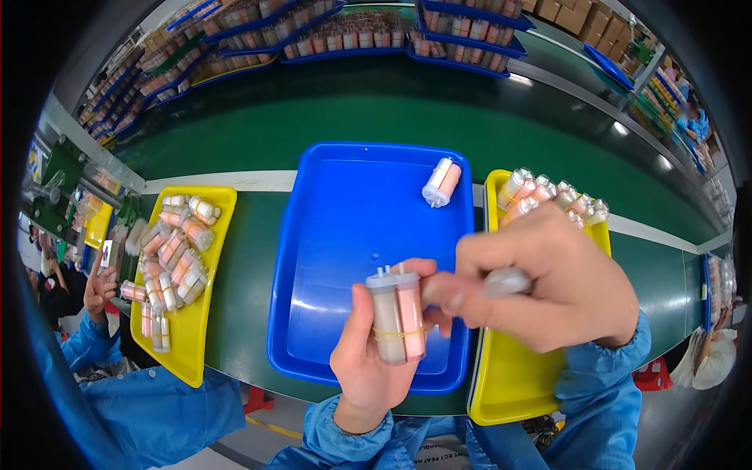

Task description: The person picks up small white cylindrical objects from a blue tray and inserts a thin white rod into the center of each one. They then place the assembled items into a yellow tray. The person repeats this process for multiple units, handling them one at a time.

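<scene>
My left hand [362, 376] is closed around a pair of clear capped cylinders [398, 321], one whitish and one pink. A thin yellow rubber band loops round the pair, and short white stems stand up from the caps. My right hand [548, 274] is close on the right, its fingers curled and partly blurred, with fingertips beside the pair's pink cylinder. A blurred greyish-white rounded thing [507, 282] shows among its fingers; its kind cannot be made out. Under both hands lies a blue tray [345, 211], with another banded pair [442, 183] in its far right corner.
On the right, a yellow tray [513, 384] holds several upright cylinders [540, 190]. The left yellow tray [188, 364] carries a heap of banded pairs [176, 251]. A co-worker's hand [98, 290] is at far left. Loaded blue trays [345, 53] stand beyond the green surface [251, 117].
</scene>
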A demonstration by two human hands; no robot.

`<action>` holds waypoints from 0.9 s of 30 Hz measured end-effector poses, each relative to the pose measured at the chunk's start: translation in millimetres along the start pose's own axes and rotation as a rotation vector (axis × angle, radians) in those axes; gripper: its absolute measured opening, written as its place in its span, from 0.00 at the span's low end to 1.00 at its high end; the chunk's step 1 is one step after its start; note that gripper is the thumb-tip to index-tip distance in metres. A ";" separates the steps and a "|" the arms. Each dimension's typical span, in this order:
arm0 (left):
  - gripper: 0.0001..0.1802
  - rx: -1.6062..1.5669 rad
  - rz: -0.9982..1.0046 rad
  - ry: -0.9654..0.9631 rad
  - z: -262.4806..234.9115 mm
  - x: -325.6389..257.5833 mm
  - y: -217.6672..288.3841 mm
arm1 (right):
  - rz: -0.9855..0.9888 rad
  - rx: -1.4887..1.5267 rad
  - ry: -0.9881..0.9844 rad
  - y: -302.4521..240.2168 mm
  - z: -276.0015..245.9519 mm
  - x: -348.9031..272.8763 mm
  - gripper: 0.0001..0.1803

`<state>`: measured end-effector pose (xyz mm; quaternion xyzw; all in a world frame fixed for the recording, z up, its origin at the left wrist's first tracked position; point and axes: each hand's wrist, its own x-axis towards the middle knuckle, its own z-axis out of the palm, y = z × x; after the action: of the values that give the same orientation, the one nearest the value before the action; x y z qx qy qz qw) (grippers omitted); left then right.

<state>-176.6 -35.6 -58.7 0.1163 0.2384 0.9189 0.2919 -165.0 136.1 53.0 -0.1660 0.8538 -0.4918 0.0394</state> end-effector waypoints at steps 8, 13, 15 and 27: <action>0.41 0.399 0.275 -0.021 -6.8 1.6 12.5 | -0.045 0.006 -0.210 26.9 29.1 15.3 0.29; 0.50 0.669 0.282 0.023 -2.5 -1.4 25.0 | 0.010 0.159 -0.289 25.9 28.8 20.2 0.26; 0.50 0.774 0.407 0.020 0.3 1.0 22.8 | -0.070 0.215 -0.230 40.3 35.0 18.9 0.26; 0.31 1.317 0.777 -0.119 -10.9 2.2 35.6 | -0.004 0.212 -0.243 44.6 24.4 20.1 0.24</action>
<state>-199.4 -63.8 -49.9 0.3909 0.6625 0.6162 -0.1691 -189.2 130.0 4.3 -0.2208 0.7857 -0.5555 0.1589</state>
